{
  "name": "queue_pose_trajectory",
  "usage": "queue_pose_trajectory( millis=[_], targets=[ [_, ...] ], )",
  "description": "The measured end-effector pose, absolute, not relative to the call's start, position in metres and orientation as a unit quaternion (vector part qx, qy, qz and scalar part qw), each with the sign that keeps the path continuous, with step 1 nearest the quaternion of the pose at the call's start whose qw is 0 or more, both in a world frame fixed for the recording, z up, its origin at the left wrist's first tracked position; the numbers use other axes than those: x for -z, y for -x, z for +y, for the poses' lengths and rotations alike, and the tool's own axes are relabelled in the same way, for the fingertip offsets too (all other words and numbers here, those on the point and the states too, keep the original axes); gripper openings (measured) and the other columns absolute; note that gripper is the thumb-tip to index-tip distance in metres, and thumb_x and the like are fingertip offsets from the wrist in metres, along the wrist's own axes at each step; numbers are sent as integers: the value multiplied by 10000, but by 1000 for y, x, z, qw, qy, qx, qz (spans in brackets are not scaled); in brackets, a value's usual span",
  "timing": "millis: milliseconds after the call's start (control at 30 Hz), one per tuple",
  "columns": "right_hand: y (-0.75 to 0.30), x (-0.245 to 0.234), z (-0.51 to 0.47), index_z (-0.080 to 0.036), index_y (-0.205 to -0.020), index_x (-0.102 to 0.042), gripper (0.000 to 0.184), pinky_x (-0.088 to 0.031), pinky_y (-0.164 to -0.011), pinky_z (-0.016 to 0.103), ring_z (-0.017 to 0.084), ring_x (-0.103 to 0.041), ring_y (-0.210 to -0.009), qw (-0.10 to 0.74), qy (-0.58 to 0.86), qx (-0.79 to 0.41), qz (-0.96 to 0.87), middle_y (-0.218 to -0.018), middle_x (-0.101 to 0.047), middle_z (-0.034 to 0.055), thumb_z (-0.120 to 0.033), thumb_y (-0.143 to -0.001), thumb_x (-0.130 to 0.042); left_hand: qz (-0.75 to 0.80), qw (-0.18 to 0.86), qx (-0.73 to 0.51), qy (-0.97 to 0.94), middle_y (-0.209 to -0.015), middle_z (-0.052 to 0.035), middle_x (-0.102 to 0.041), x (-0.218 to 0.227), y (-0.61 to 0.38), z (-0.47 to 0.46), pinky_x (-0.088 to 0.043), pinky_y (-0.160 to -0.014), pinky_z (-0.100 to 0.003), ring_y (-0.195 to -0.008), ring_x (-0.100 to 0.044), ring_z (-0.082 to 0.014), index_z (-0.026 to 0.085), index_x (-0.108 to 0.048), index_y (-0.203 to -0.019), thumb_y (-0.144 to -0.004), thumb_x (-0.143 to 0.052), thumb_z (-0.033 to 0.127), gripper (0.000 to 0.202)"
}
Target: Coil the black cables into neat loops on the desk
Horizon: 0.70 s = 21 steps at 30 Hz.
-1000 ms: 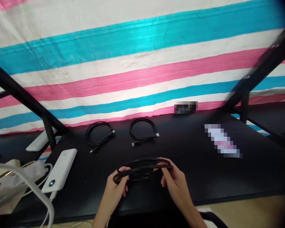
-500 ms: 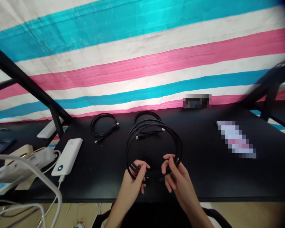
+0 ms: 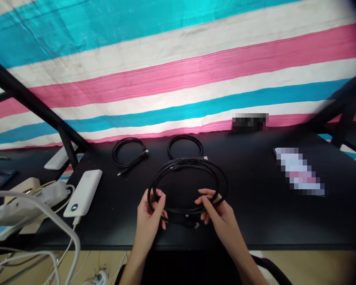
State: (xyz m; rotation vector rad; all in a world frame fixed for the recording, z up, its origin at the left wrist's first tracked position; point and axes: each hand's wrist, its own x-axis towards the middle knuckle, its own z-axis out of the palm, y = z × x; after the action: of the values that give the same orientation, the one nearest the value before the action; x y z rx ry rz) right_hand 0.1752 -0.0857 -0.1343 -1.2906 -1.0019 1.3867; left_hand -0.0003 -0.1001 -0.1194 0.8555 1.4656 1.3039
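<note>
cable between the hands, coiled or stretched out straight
Coiled: the held cable makes overlapping loops between the left hand and right hand, with pale connector tips showing at the near side.

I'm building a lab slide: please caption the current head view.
Left hand and right hand hold up a coiled black cable over a matte black tabletop, two looped black cables lying beyond.

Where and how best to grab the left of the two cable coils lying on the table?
Probably pinch the left coil at its near-right stretch, from above and the near side: it lies flat, its strands bunch there between the plugs, and the striped sheet stands close behind its far side.
</note>
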Motion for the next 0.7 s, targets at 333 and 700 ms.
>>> queue_pose_trajectory(
  millis=[333, 700],
  targets=[
    [-174, 137, -79, -168, -962, -623, 328, -507, -494, 209, 132, -579, -652, 487, 525, -543, -439, -774, -637, 40, -434, -770, -640, 525, 593, -570, -219, -635, 59, -435, 114, 10, -96, -210, -326, -107, -349, -284, 27, 142, -501, -743, -796, -553, 566, 431],
    [-170, 149, -68, -186, -1034, -531, 328, -396, -385, 169, 40, -464, -399, 456, 522, -561, -452, -696, -611, -20, -422, -815, -597, 588, 583, -518, -216, -547, 70, -430, 130, 6, -85, -210, -304, -117, -344, -331, -12, 169, -499, -743, -688, -580, 673, 514]
  ],
)
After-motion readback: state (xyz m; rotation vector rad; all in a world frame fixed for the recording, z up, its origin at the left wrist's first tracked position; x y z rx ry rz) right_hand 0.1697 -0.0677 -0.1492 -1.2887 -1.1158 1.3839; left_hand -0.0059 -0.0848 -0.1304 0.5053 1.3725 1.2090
